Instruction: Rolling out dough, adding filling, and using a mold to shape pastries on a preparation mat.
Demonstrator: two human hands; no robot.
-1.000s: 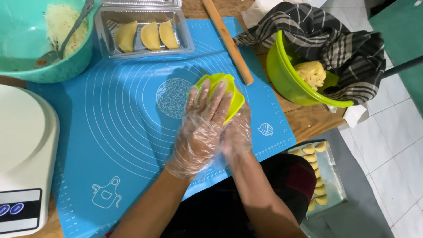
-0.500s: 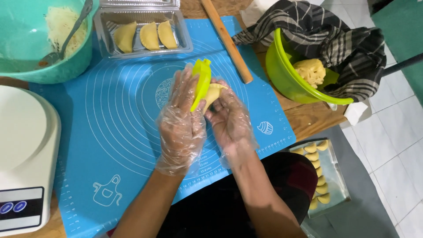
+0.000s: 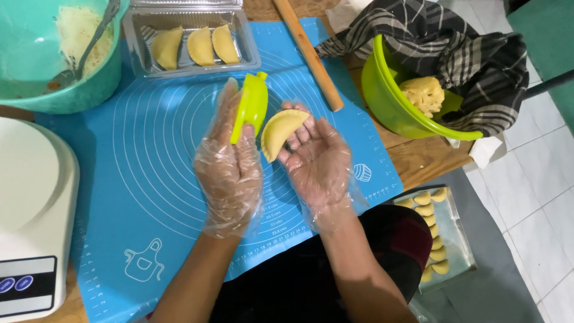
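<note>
Both my hands wear clear plastic gloves and hover over a blue silicone mat (image 3: 149,197). My left hand (image 3: 230,161) grips a lime-green folding pastry mould (image 3: 251,106), held on edge. My right hand (image 3: 317,158) lies palm up, with a yellow half-moon pastry (image 3: 280,133) resting on its fingers, just right of the mould. A clear plastic tray (image 3: 191,42) at the top of the mat holds three finished half-moon pastries.
A teal bowl (image 3: 36,78) with filling and a spoon sits top left. A white kitchen scale (image 3: 33,215) is at the left. A wooden rolling pin (image 3: 311,57) lies diagonally. A green bowl (image 3: 388,101) holds dough under a checked cloth (image 3: 472,54). Lower right stands a tray of pastries (image 3: 445,239).
One second ago both hands pressed the mould shut on the mat. They then lifted it, the mould came away to the left, and the shaped pastry now lies in my right palm.
</note>
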